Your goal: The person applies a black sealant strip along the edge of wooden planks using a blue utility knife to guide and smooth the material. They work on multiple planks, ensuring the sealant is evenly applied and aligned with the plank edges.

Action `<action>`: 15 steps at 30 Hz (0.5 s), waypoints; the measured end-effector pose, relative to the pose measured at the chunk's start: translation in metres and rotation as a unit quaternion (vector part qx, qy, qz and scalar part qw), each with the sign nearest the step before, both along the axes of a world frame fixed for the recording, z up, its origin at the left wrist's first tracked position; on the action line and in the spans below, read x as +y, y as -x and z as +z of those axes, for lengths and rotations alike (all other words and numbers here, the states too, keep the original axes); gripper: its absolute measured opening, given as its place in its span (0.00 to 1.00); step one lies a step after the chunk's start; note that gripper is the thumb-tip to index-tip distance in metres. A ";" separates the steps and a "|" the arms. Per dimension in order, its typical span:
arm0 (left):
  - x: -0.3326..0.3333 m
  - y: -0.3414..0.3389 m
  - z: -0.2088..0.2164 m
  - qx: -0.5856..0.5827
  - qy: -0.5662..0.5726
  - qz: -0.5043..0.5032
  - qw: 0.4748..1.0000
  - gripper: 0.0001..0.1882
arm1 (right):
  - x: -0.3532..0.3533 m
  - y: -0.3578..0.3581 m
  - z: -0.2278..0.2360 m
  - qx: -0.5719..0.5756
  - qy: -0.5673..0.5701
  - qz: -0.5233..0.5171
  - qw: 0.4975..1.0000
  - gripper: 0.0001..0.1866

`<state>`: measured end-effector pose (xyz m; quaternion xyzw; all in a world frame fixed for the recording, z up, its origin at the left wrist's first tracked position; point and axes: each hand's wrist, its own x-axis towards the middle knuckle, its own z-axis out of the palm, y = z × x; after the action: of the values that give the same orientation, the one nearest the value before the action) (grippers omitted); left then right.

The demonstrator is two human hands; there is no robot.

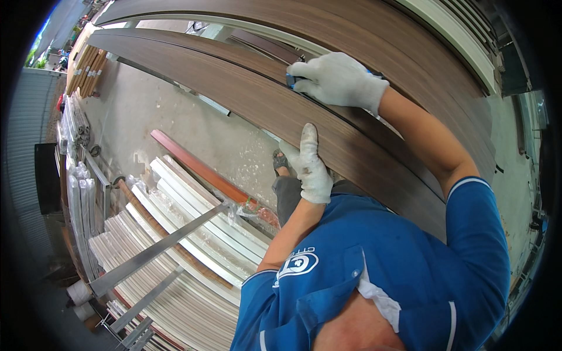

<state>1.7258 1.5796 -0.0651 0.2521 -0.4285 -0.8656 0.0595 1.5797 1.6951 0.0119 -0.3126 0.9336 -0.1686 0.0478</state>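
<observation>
My right hand (pixel 339 82), in a white work glove, is closed around a small blue and black tool (pixel 290 81). The palm covers most of it, so its kind does not show. It rests at the dark groove along a long brown wood-grain plank (pixel 246 93). At the plank's near edge is my left hand (pixel 314 169), gloved too. Its thumb lies on top of the plank and its fingers go down at the edge, partly hidden. Beyond the groove lies a second, wider brown plank (pixel 374 35).
Stacked white and cream strips (pixel 193 199) lie at the lower left, with a reddish-brown bar (pixel 199 164) beside them. Metal rack arms (pixel 158 251) jut across the stack. Plastic-wrapped bundles (pixel 82 199) stand at far left. Pale profiles (pixel 451 41) lie at the upper right.
</observation>
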 end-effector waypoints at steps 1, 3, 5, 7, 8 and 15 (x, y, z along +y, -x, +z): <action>0.000 0.001 0.001 0.004 -0.005 -0.002 1.000 0.38 | 0.008 -0.007 -0.002 0.003 0.009 0.004 1.000 0.13; 0.000 0.002 0.002 0.017 -0.021 -0.015 1.000 0.39 | 0.025 -0.025 -0.002 0.019 0.019 0.010 1.000 0.12; 0.001 0.002 0.003 0.024 -0.027 -0.007 0.999 0.35 | 0.043 -0.050 0.003 0.005 0.006 -0.016 1.000 0.13; 0.003 0.002 0.005 0.022 -0.019 0.000 1.000 0.34 | 0.047 -0.063 0.010 -0.006 -0.007 -0.050 0.999 0.13; 0.004 0.001 0.005 0.022 -0.008 0.005 1.000 0.34 | 0.045 -0.063 0.013 -0.006 -0.004 -0.046 0.999 0.13; 0.003 -0.001 0.000 -0.026 0.002 -0.011 1.000 0.34 | -0.010 -0.005 0.009 -0.023 -0.011 -0.045 0.999 0.14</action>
<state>1.7265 1.5824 -0.0652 0.2696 -0.4344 -0.8585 0.0398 1.5844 1.6852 0.0211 -0.2656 0.9472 -0.1674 0.0648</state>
